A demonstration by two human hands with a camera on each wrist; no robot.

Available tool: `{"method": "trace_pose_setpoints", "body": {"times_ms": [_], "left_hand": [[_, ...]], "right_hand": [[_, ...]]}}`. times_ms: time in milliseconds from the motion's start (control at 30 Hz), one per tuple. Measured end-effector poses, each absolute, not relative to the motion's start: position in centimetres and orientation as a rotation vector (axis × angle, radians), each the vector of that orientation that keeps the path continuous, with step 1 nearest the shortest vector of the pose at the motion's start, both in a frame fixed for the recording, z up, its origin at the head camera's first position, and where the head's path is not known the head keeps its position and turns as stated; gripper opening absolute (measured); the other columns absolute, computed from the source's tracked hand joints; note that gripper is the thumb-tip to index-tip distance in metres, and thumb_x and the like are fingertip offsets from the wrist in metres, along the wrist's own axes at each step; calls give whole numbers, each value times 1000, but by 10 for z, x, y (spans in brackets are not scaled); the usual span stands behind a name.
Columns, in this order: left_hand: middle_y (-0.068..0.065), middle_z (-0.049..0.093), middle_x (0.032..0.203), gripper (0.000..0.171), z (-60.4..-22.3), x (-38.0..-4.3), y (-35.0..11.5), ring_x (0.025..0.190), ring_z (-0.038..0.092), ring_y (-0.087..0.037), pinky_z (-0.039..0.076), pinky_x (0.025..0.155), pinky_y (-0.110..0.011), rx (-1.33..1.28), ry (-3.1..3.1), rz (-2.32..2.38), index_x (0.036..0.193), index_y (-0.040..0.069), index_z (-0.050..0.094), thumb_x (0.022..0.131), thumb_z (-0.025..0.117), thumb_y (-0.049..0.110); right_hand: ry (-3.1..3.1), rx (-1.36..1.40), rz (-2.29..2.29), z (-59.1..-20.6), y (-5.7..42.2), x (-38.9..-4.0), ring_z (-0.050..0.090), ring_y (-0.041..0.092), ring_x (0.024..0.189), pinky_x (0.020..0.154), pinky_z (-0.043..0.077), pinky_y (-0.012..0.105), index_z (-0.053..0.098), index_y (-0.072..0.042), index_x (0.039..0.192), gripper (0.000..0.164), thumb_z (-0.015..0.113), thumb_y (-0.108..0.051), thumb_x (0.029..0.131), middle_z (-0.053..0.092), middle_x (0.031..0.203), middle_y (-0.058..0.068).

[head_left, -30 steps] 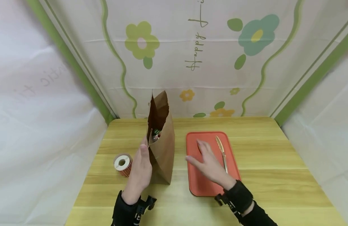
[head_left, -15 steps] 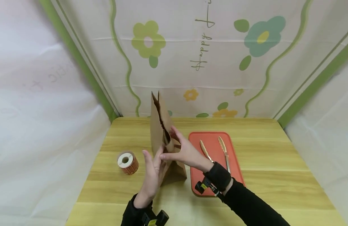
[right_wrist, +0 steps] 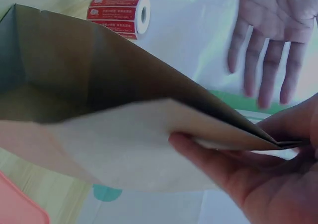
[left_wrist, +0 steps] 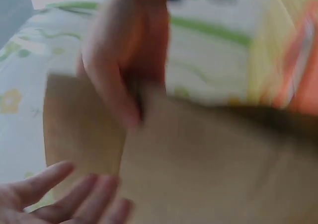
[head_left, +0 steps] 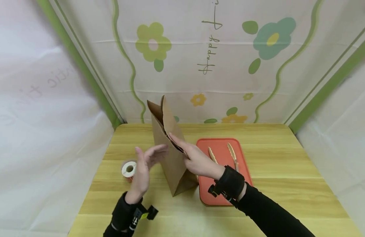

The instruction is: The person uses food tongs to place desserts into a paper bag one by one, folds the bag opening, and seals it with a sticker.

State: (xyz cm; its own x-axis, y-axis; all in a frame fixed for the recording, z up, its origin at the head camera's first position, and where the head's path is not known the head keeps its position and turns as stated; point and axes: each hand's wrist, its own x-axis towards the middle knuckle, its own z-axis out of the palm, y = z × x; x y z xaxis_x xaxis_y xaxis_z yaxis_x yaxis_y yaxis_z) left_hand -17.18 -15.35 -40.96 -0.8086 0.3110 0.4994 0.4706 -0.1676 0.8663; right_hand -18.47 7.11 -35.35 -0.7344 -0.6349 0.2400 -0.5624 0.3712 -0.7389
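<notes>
A brown paper bag point(head_left: 178, 168) stands on the table, its mouth partly flattened and turned obliquely. My right hand point(head_left: 197, 159) pinches the near end of its top edge. In the right wrist view, the thumb and fingers of that right hand point(right_wrist: 268, 169) lie on either side of the folded paper, while the far end of the mouth gapes. My left hand point(head_left: 143, 172) is beside the bag's left face, fingers extended and holding nothing. Spread fingers of the left hand point(right_wrist: 273, 35) also show apart from the paper. The bag's contents are hidden.
A roll of red-and-white stickers point(right_wrist: 114, 14) stands left of the bag, partly behind the left hand in the head view. Right of the bag lies a red tray point(head_left: 219, 143) bearing gold-tipped tongs point(head_left: 232, 152), partly covered by the right arm. A flowered cloth point(head_left: 182, 79) hangs behind.
My right hand has come left from over the tray to the bag's top edge. The mouth has narrowed and the bag has turned. My left hand has let go and drawn back leftward.
</notes>
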Motion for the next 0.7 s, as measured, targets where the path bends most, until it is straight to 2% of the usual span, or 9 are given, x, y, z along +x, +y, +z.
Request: {"method": "trace_pose_setpoints", "body": {"times_ms": [33,133,233,300,400,500,600,700], "left_hand": [[-21,55,132,77,-392,-171,-157,119,52,-38,40,98,-48,-837,-1993,-2010,138,-3,50,106,2,47],[-24,57,125,65,-356,-176,-164,110,53,-41,42,92,-49,-639,-2027,-1672,132,-8,52,109,15,40],[-25,47,136,52,-340,-194,-177,122,45,-39,35,101,-46,-557,-2068,-1409,141,-8,43,109,25,29],[-22,36,148,53,-335,-209,-189,134,34,-33,26,108,-45,-540,-2142,-1311,150,-2,33,108,31,30],[-12,14,161,65,-334,-227,-206,145,14,-24,12,114,-47,-559,-2299,-1297,158,11,12,105,41,37],[-1,2,163,86,-337,-241,-220,146,6,-18,11,114,-49,-619,-2462,-1347,157,24,-5,99,57,37],[6,2,162,111,-340,-251,-226,146,8,-16,13,113,-52,-667,-2576,-1414,153,32,-17,89,75,28],[4,15,162,126,-339,-254,-227,146,15,-18,16,113,-52,-713,-2615,-1529,150,31,-24,83,82,17]], "right_hand": [[2509,-1133,-1300,-353,71,-186,18,11,143,99,36,36,13,-20,158,90,33,25,83,17,161,-2],[2445,-1192,-1279,-352,74,-192,22,14,144,83,37,37,12,-22,158,93,31,27,81,14,161,-7],[2372,-1234,-1267,-349,79,-200,21,12,144,82,37,35,13,-25,158,96,30,28,80,14,161,-10],[2321,-1266,-1266,-348,84,-205,20,11,144,87,39,34,15,-26,158,97,29,29,80,15,161,-11],[2241,-1292,-1283,-346,91,-211,17,10,145,97,38,33,19,-29,157,100,28,31,78,18,160,-13],[2168,-1310,-1319,-345,100,-216,23,11,143,98,39,33,26,-28,156,100,29,33,76,25,158,-12],[2061,-1275,-1381,-343,111,-220,32,14,140,102,39,35,34,-24,154,97,29,34,76,34,155,-8],[2020,-1195,-1395,-341,126,-222,37,15,138,104,38,35,39,-20,151,88,29,32,81,41,151,-4]]}}
